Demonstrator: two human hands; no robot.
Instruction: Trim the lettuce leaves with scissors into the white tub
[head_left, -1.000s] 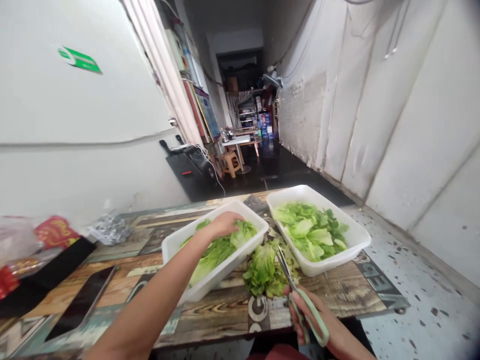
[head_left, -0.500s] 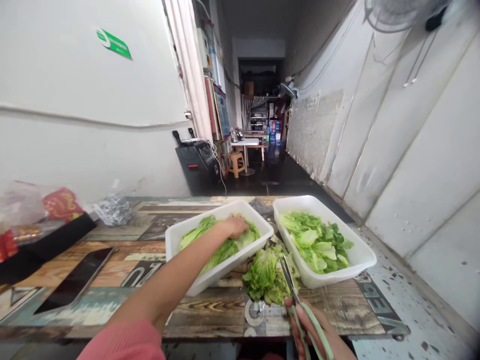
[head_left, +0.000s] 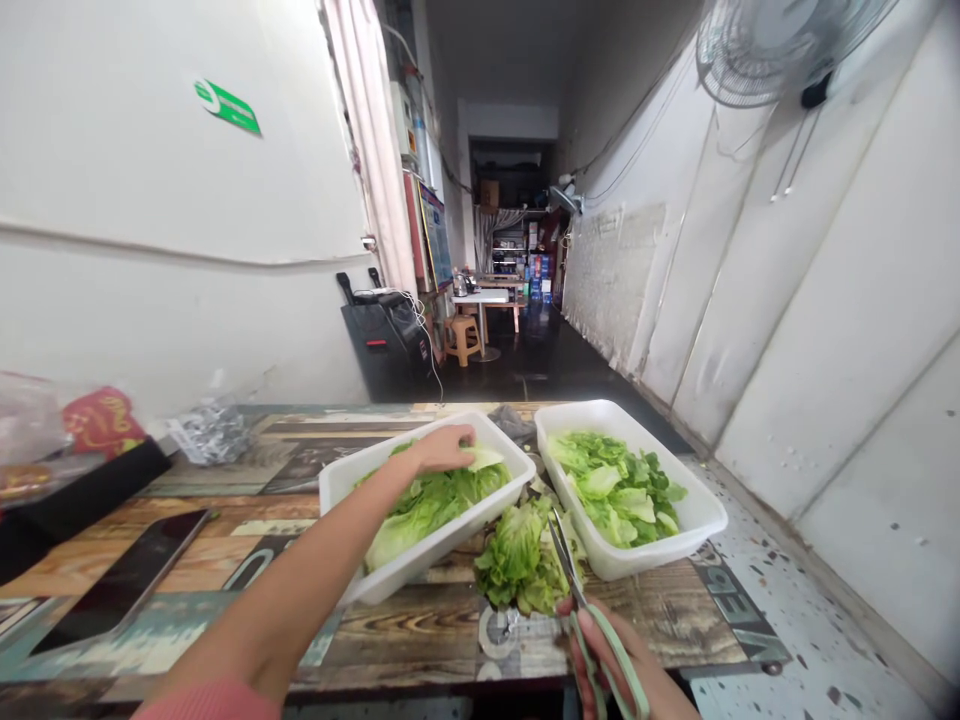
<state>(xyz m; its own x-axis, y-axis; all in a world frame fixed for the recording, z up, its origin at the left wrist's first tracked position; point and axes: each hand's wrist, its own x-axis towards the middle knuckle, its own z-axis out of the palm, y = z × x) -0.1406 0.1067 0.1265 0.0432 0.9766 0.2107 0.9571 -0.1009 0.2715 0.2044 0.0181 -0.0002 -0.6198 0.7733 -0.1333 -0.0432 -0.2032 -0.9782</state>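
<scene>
My left hand (head_left: 441, 448) reaches into the left white tub (head_left: 345, 478) and is closed on a pale lettuce leaf (head_left: 482, 459) lifted a little above the whole leaves there. At the table's near edge my right hand (head_left: 628, 668) grips green-handled scissors (head_left: 581, 610), blades pointing away towards a loose pile of lettuce (head_left: 520, 553) lying between the tubs. The right white tub (head_left: 703, 512) holds cut lettuce pieces.
A dark phone (head_left: 124, 578) lies on the patterned wooden table (head_left: 420, 625) at the left. Red and clear bags (head_left: 90, 425) and a crumpled foil wrapper (head_left: 211, 432) sit at the back left by the wall. A corridor with a stool runs beyond; a fan hangs upper right.
My left hand has closed on a leaf and raised it slightly in the left tub. The camera tilted up. The scissors hand barely moved.
</scene>
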